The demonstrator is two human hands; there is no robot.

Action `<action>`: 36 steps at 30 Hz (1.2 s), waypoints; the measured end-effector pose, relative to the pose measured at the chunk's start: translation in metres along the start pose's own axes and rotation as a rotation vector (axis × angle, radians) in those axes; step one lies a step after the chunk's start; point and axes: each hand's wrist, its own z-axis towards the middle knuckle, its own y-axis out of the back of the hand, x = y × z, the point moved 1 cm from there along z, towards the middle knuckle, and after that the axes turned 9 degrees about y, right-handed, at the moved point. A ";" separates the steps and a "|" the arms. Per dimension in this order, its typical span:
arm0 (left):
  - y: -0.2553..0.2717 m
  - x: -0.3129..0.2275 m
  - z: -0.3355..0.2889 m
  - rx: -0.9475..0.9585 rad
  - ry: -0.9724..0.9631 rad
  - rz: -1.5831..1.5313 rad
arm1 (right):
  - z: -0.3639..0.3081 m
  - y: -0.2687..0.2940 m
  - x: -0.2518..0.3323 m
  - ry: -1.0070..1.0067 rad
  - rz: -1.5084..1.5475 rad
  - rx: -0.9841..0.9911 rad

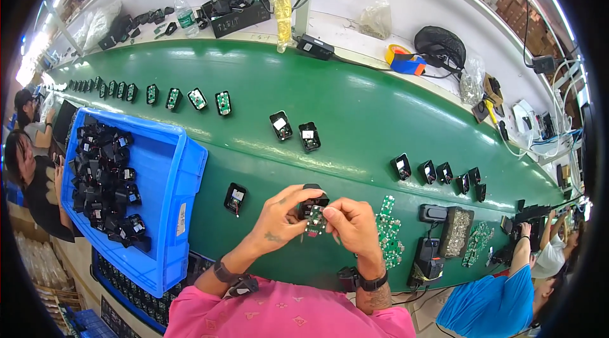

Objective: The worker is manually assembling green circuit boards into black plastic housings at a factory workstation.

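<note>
My left hand [280, 218] is closed around a black plastic housing [315, 197], held above the near edge of the green bench. Between thumb and fingers, my right hand [352, 224] pinches the edge of a small green circuit board [315, 218], which sits against the housing's lower side. Whether the board is inside the housing or only touching it, I cannot tell. To the left of my hands lies another open black housing [235, 200] with a white part and a red wire. Loose green circuit boards [389, 231] are heaped just right of my right hand.
A blue crate [166, 195] of black housings stands at left. Housings with boards [223, 103] line the green bench [355, 122]; others [402, 166] stand at right. Near the right edge are a soldering station [427, 262] and a sponge-like block [457, 232]. Co-workers [501, 293] sit on both sides.
</note>
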 end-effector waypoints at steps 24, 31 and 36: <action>-0.006 0.022 -0.002 -0.219 -0.099 -0.018 | -0.012 -0.030 -0.012 0.084 -0.226 -0.152; 0.004 0.018 -0.006 -0.055 0.103 -0.329 | -0.006 -0.033 -0.008 0.021 -0.513 -0.167; -0.003 0.013 -0.003 -0.083 0.158 -0.346 | -0.002 -0.041 -0.013 0.117 -0.408 -0.218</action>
